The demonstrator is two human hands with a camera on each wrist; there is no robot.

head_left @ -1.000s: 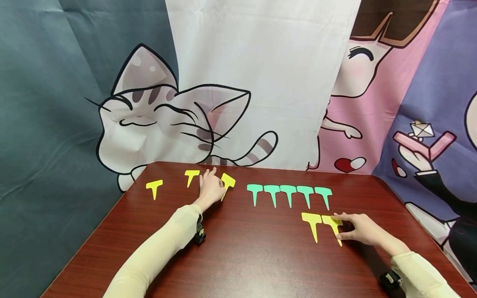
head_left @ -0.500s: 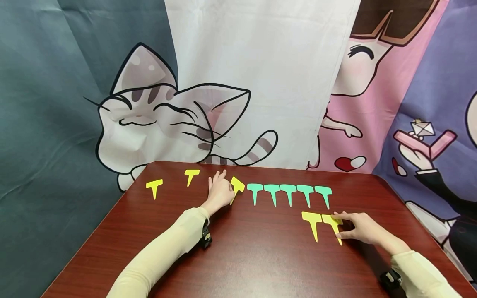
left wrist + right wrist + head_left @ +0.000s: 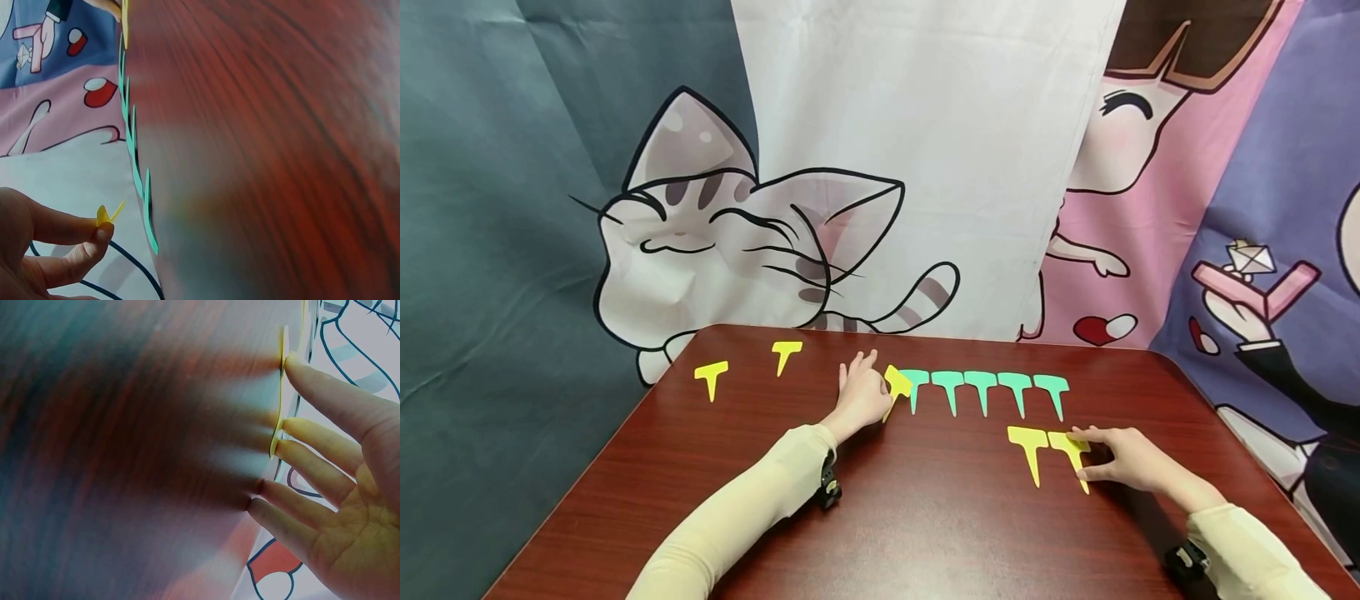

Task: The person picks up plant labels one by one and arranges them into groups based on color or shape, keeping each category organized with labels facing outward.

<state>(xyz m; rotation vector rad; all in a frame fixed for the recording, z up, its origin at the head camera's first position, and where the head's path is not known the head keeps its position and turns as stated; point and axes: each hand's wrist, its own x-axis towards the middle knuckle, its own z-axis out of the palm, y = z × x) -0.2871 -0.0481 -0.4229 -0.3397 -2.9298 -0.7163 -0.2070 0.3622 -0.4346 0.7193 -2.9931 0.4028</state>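
Observation:
My left hand pinches a yellow T-shaped plant label between thumb and fingers. In the left wrist view that label appears raised off the tabletop, and in the head view it overlaps the leftmost green plant label. Over at the right, my right hand rests its fingertips on another yellow plant label lying flat. The right wrist view has the thumb at one end of this label and two nearly straight fingers toward the other. A further yellow plant label lies just left of it.
Several green plant labels form a side-by-side row across the wooden table. Two loose yellow plant labels, one nearer the left edge and one farther back, lie apart. A cartoon-printed curtain hangs behind the table.
My left hand has moved rightward with its yellow plant label, from well left of the green row to its leftmost label. The right hand has stayed in place.

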